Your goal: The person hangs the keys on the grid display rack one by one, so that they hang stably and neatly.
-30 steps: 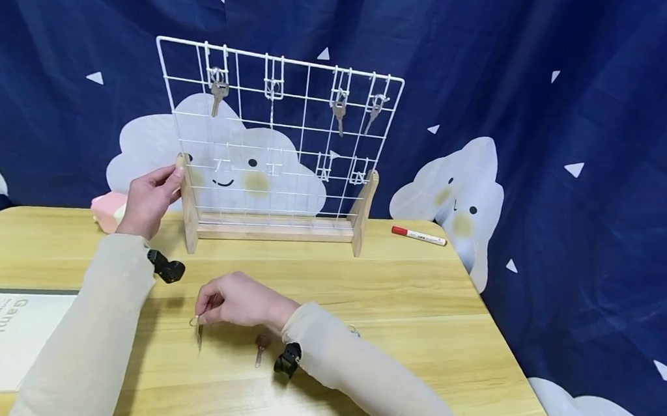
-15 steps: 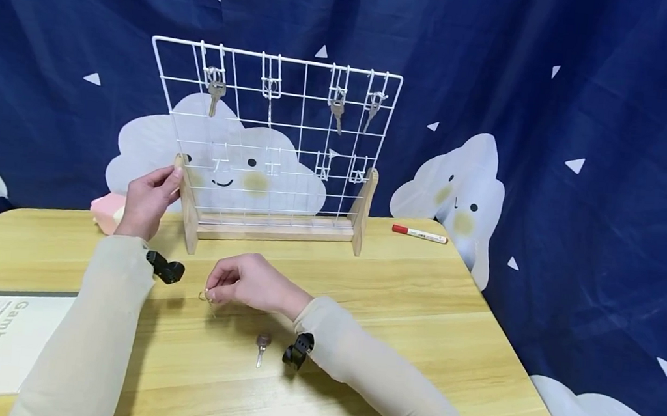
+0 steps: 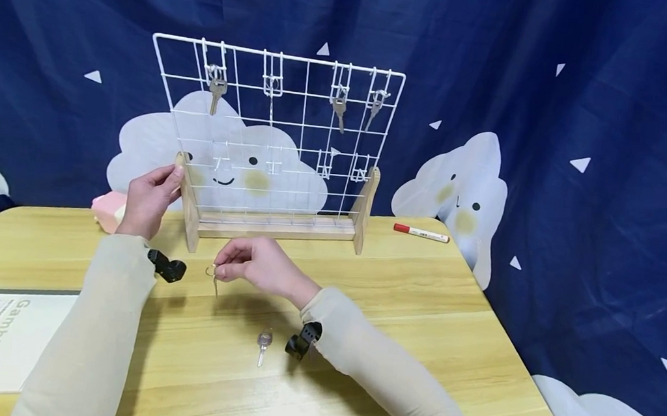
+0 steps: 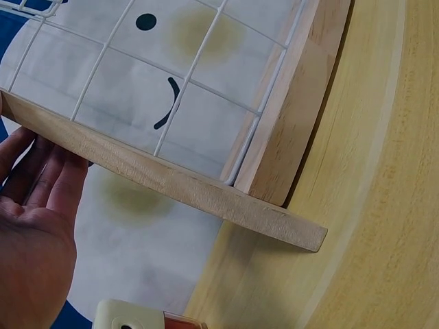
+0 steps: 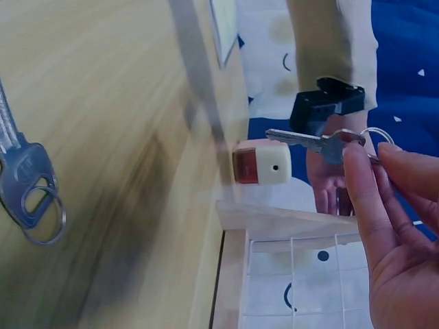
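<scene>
My left hand (image 3: 148,201) grips the left wooden upright (image 4: 158,175) of a white wire grid rack (image 3: 303,125); its fingers lie partly hidden behind the wood in the left wrist view. My right hand (image 3: 261,264) pinches a key (image 5: 302,139) near its ring (image 5: 378,132), holding it above the table in front of the rack. Another key (image 3: 264,341) with a ring lies on the table below that hand. Several keys hang from the rack's upper hooks, among them a key (image 3: 217,94) at the left. Hooks on the lower row (image 3: 325,168) carry no keys.
A red-capped marker (image 3: 421,233) lies right of the rack. Behind my left hand stands a small pink and cream object (image 3: 110,210). A white notebook (image 3: 2,342) lies at the left of the wooden table (image 3: 417,345). A blue curtain hangs behind.
My right hand has lifted the key and moved it away from me, toward the rack and slightly right. My left hand stays on the upright.
</scene>
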A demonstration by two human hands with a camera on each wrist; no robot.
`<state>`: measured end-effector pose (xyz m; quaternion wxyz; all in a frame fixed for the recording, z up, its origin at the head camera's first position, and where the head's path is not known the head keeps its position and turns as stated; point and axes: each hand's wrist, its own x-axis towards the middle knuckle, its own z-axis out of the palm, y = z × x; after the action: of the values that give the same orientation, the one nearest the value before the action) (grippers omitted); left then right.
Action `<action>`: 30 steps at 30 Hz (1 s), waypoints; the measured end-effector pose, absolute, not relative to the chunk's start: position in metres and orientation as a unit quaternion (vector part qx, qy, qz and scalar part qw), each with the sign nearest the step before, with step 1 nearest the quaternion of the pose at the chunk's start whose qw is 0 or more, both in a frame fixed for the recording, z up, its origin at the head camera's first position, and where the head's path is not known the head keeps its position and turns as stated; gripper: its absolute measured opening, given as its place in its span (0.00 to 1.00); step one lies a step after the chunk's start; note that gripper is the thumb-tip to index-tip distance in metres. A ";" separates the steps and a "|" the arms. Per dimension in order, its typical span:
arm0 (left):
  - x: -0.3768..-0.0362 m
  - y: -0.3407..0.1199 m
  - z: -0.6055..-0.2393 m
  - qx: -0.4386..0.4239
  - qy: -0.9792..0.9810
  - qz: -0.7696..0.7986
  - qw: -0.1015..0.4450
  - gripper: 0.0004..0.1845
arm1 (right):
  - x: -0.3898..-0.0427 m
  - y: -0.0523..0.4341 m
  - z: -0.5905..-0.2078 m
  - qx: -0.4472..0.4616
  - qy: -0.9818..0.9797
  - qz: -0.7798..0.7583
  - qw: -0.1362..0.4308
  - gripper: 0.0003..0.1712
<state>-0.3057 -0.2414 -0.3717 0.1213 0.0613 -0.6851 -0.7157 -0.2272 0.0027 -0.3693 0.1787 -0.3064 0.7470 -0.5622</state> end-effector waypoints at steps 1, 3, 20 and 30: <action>-0.306 -0.241 -0.371 0.061 -0.686 -0.715 0.120 0.37 | -0.228 0.003 -0.368 -0.304 0.745 -0.567 0.175 0.03; -0.306 -0.241 -0.370 0.060 -0.687 -0.714 0.122 0.37 | -0.229 0.002 -0.366 -0.300 0.742 -0.576 0.167 0.03; -0.306 -0.243 -0.374 0.044 -0.665 -0.733 0.136 0.35 | -0.238 -0.003 -0.351 -0.256 0.746 -0.608 0.095 0.04; -0.306 -0.243 -0.373 0.053 -0.690 -0.710 0.127 0.37 | -0.240 -0.007 -0.347 -0.233 0.748 -0.617 0.075 0.04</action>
<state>-0.3055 -0.2434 -0.3732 0.1272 0.0531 -0.6902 -0.7103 -0.2403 -0.0074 -0.3467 0.0754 -0.2329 0.7476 -0.6174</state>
